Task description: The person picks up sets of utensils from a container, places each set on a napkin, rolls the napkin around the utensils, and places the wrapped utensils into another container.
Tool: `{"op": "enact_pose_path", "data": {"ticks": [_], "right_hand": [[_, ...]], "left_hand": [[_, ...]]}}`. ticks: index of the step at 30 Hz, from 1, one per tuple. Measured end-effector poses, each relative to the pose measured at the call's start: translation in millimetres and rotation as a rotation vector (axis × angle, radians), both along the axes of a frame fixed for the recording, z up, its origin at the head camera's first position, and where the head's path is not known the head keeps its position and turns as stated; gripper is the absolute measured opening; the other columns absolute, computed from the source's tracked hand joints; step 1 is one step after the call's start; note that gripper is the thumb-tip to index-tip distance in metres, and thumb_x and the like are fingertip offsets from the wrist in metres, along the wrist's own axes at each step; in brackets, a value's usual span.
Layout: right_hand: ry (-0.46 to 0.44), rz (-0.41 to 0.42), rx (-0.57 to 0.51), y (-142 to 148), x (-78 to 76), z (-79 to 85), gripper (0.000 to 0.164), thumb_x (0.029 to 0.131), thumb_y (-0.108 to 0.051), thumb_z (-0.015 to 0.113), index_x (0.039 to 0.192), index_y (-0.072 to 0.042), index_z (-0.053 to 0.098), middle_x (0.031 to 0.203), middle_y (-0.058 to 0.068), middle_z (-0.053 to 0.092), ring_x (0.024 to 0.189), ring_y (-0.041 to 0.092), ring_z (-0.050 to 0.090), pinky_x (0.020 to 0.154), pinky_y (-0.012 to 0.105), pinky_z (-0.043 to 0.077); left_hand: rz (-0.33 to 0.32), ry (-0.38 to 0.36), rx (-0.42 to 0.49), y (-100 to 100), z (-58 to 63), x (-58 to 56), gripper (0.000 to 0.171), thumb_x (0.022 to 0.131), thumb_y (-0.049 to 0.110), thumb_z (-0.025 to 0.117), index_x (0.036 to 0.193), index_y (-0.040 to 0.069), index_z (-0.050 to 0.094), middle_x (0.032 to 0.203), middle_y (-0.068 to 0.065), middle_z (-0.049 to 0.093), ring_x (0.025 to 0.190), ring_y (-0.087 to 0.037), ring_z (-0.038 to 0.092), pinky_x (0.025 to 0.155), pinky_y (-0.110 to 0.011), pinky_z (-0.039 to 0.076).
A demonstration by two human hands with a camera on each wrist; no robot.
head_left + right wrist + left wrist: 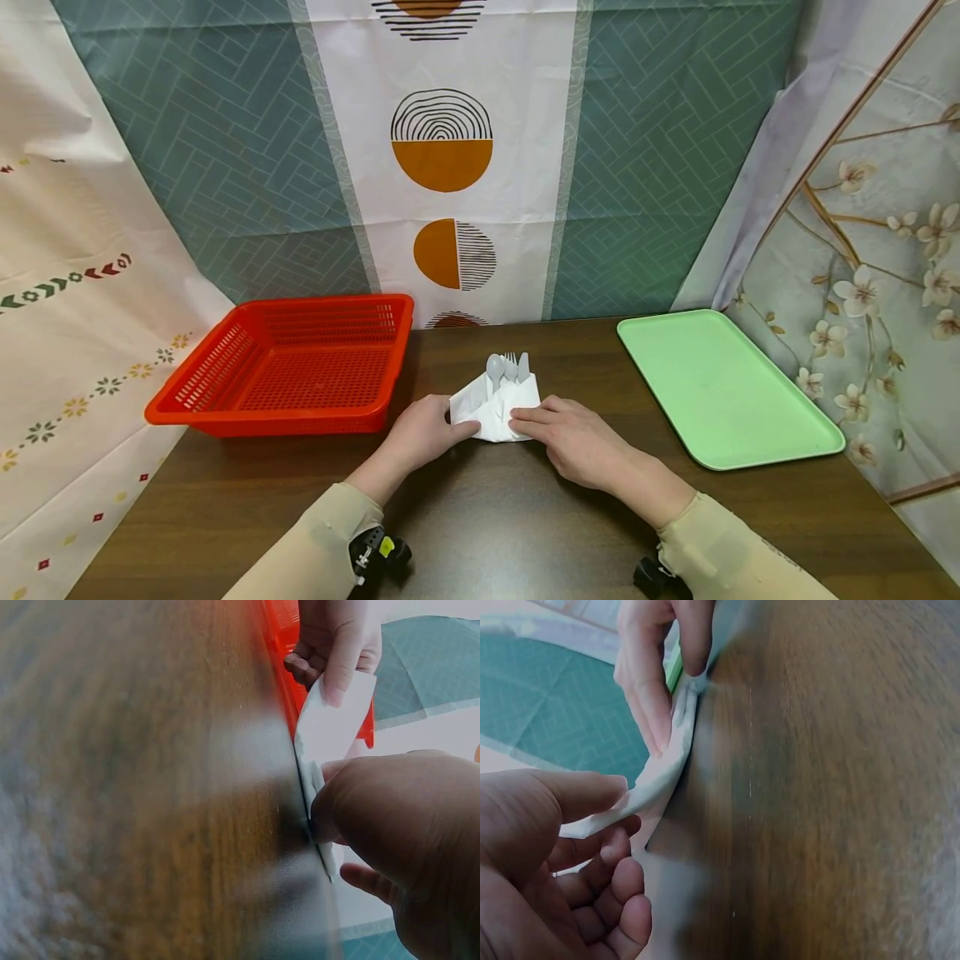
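Note:
A folded white napkin (pixel 491 419) lies on the table with a plastic spoon (pixel 495 367), fork (pixel 511 365) and knife (pixel 523 365) sticking out of its far side. Their lower parts are hidden in the folds. My left hand (pixel 428 431) pinches the napkin's left edge between thumb and fingers; in the left wrist view that edge is raised off the tabletop. On the right part of the napkin, my right hand (pixel 573 442) presses down with extended fingers. The left wrist view shows the thumb of the right hand (pixel 649 660) by the napkin's near edge.
A red plastic basket (pixel 300 414) stands at the left, close to my left hand. To the right lies a light green tray (pixel 723 392). Patterned cloth (pixel 630 167) hangs behind the wooden table (pixel 495 533) and along both sides.

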State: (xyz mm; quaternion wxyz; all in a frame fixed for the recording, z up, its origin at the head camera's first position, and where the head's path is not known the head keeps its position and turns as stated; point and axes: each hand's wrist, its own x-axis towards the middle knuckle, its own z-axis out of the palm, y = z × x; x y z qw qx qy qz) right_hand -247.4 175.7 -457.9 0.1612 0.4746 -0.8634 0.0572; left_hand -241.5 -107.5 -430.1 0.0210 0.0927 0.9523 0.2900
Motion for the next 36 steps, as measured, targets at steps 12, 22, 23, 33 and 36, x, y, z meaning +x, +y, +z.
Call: {"op": "enact_pose_path", "data": {"ticks": [12,22,23,33,36], "right_hand": [[-0.002,-0.010,0.004,1,-0.4,0.1,0.053,0.093,0.005,0.074,0.144,-0.012,0.074,0.149,0.000,0.069,0.109,0.022,0.061,0.098,0.038,0.054],[-0.003,-0.013,0.004,1,-0.8,-1.7,0.056,0.092,0.005,0.075,0.145,-0.013,0.073,0.150,0.000,0.069,0.110,0.022,0.062,0.100,0.039,0.054],[-0.001,-0.012,0.004,1,-0.8,-1.8,0.056,0.092,0.005,0.075,0.145,-0.013,0.073,0.150,0.000,0.069,0.110,0.022,0.062,0.100,0.039,0.054],[0.025,-0.020,0.017,-2,1.8,-2.6,0.056,0.095,-0.001,0.080,0.147,-0.018,0.073,0.150,-0.001,0.069,0.112,0.022,0.063,0.099,0.038,0.054],[0.033,-0.026,0.022,-4,2.3,-2.9,0.054,0.097,-0.002,0.079,0.147,-0.021,0.073,0.149,-0.001,0.069,0.113,0.023,0.063,0.099,0.039,0.054]], "left_hand": [[-0.046,0.043,0.001,14,0.3,0.0,0.027,0.095,0.033,0.081,0.087,0.010,0.072,0.081,-0.002,0.061,0.070,-0.021,0.053,0.063,-0.036,0.043],[-0.071,0.074,0.059,26,0.8,-1.4,0.016,0.100,0.024,0.075,0.103,0.009,0.077,0.095,-0.003,0.068,0.083,-0.022,0.058,0.075,-0.039,0.050],[-0.072,0.076,0.068,27,0.7,-1.5,0.016,0.100,0.024,0.075,0.105,0.009,0.077,0.096,-0.003,0.068,0.083,-0.022,0.058,0.076,-0.039,0.050],[-0.061,0.061,0.147,35,-0.1,-1.0,0.007,0.101,0.019,0.075,0.100,0.012,0.073,0.087,-0.001,0.062,0.080,-0.022,0.056,0.071,-0.036,0.048],[-0.064,0.071,0.169,35,-2.1,-0.8,0.006,0.101,0.018,0.075,0.100,0.012,0.073,0.086,0.000,0.062,0.079,-0.021,0.056,0.071,-0.036,0.048]]}}
